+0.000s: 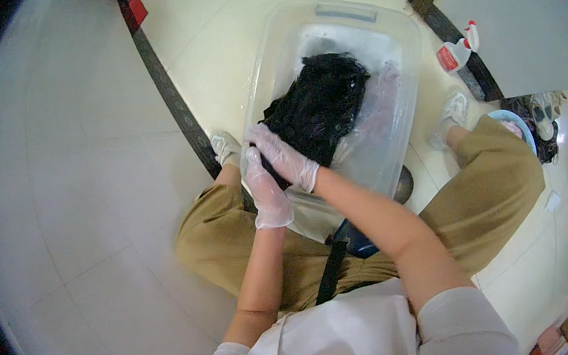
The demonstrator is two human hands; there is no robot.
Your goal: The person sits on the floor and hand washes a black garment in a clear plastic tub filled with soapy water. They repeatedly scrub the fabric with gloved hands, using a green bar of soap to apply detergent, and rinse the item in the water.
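A wet black garment (322, 100) lies spread in a clear plastic tub (408, 86) holding whitish suds. Both my hands wear thin clear gloves. Reaching across to the left, my right hand (283, 157) presses over the garment's near left end, its fingers closed on the cloth. My left hand (268, 191) is at the tub's near left corner, just below the right. Its fingers are bent around the edge of the same black cloth, and part of them is hidden. Pale, purplish cloth (380, 104) rests in the water along the tub's right side.
A white spray bottle (456, 53) with a red label stands beyond the tub at the right. Farther right are a light blue basin (517, 128) and shoes (541, 113). My legs straddle the tub's near end. A dark strip (167, 85) crosses the tiled floor at left.
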